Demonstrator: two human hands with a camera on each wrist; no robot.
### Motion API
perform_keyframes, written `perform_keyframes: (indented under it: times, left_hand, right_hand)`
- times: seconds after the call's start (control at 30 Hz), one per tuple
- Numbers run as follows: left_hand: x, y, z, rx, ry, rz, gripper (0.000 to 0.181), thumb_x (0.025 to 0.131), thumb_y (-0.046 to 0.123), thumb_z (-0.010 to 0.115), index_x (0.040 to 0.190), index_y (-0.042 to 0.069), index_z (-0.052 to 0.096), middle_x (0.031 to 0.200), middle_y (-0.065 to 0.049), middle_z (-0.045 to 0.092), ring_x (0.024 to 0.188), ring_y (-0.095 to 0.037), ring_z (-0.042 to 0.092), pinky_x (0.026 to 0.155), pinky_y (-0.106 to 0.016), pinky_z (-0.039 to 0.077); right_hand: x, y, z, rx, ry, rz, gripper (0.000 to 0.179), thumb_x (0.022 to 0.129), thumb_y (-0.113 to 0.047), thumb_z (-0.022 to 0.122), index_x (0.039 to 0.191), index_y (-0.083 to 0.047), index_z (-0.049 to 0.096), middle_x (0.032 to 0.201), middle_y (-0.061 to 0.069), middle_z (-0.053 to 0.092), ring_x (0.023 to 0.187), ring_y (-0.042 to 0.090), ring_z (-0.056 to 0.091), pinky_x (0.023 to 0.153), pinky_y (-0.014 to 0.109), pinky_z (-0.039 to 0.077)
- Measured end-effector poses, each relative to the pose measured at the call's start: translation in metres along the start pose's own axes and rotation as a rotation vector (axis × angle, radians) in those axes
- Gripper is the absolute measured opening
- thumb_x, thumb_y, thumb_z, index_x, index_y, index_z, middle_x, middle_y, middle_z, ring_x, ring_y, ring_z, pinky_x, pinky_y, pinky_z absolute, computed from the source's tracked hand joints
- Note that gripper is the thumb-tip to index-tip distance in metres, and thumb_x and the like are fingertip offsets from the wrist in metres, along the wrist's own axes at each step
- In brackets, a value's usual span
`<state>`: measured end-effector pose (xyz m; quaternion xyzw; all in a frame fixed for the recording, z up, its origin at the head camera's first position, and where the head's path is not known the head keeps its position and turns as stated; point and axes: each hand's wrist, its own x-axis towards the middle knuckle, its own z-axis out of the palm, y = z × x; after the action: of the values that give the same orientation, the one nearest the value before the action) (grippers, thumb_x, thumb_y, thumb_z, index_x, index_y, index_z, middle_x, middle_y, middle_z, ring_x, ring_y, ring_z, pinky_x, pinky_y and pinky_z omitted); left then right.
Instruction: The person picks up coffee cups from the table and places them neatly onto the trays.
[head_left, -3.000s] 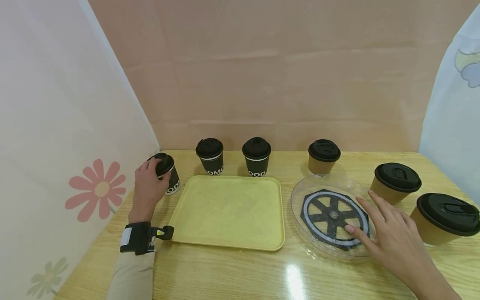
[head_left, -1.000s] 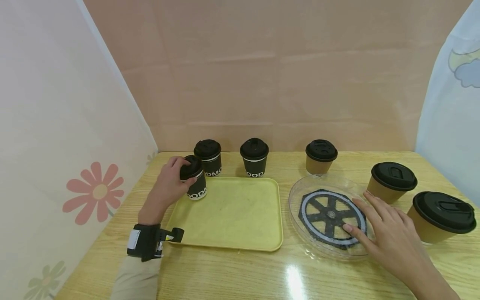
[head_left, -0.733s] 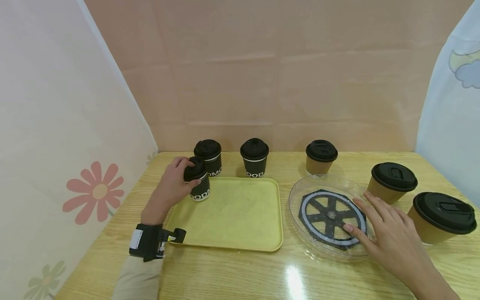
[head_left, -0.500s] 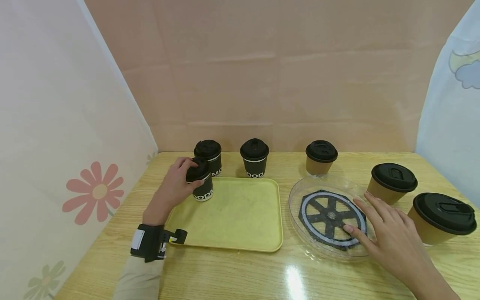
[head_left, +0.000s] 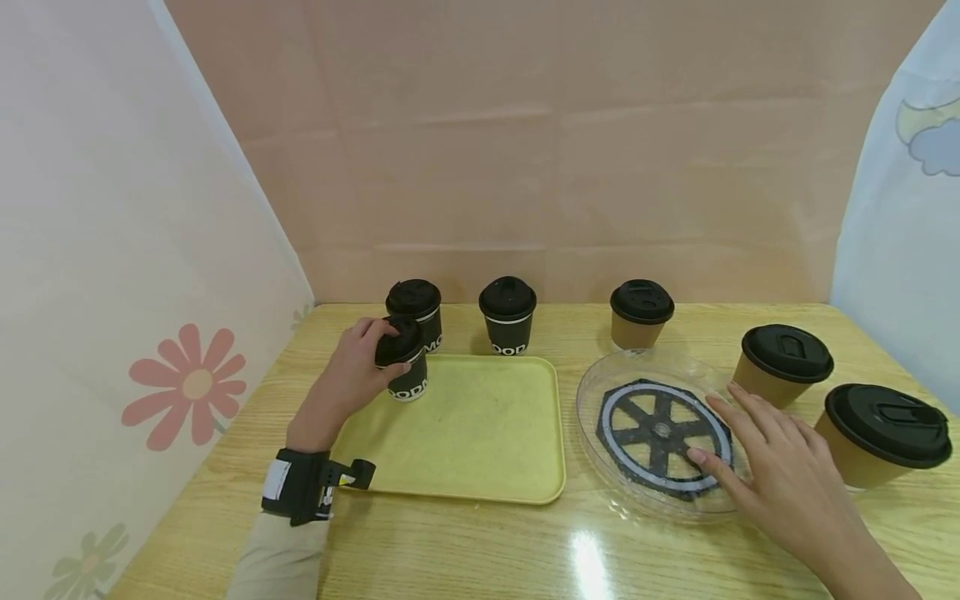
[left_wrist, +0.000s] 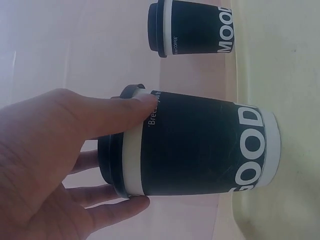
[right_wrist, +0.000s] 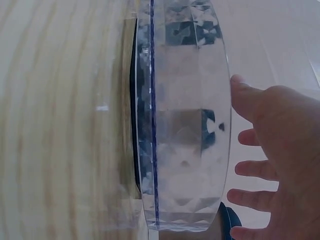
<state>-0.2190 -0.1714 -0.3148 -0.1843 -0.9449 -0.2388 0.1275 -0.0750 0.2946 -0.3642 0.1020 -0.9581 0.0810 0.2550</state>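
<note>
My left hand (head_left: 347, 379) grips a black paper coffee cup (head_left: 409, 377) by its dark lid and upper rim. The cup stands upright at the back left corner of the yellow tray (head_left: 480, 450), its white-edged base right at the tray's surface in the left wrist view. There the thumb lies on one side of the cup (left_wrist: 195, 145) and the fingers curl round the other. My right hand (head_left: 787, 471), fingers spread and relaxed, hovers at the near right rim of a clear round dish (head_left: 592, 433). Nothing is in its grasp.
Behind the tray stand two more black lidded cups, one left (head_left: 415, 300) and one nearer the middle (head_left: 507, 315). Brown cups with black lids stand behind the dish (head_left: 637, 333) and to its right (head_left: 783, 367), (head_left: 877, 442). A dark six-spoked wheel shape (head_left: 662, 432) shows within the dish.
My left hand has carried the black coffee cup rightward from the table onto the tray's back left corner, with only a slight shift lately. My right hand has stayed in place.
</note>
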Motion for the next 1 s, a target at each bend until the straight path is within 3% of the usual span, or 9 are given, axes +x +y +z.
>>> perform_keyframes:
  times: [0.57, 1.0]
  left_hand:
    - [-0.0005, 0.0016, -0.0008, 0.014, -0.011, 0.007, 0.045, 0.083, 0.016, 0.077, 0.118, -0.002, 0.054, 0.121, -0.024, 0.053, 0.113, -0.047, 0.051, 0.096, -0.057, 0.046]
    - [-0.0023, 0.0041, -0.0064, 0.063, -0.032, -0.003, 0.054, 0.085, 0.027, 0.076, 0.126, 0.000, 0.053, 0.135, -0.023, 0.050, 0.120, -0.046, 0.049, 0.101, -0.057, 0.044]
  right_hand:
    - [-0.0016, 0.0002, 0.0000, -0.006, 0.003, -0.005, 0.069, 0.084, -0.045, 0.071, 0.142, -0.016, 0.048, 0.145, 0.019, 0.047, 0.119, 0.048, 0.048, 0.089, 0.070, 0.034]
    - [-0.0013, -0.0025, -0.0017, 0.003, 0.003, -0.008, 0.069, 0.084, -0.045, 0.072, 0.141, -0.015, 0.049, 0.146, 0.019, 0.046, 0.120, 0.047, 0.048, 0.090, 0.070, 0.034]
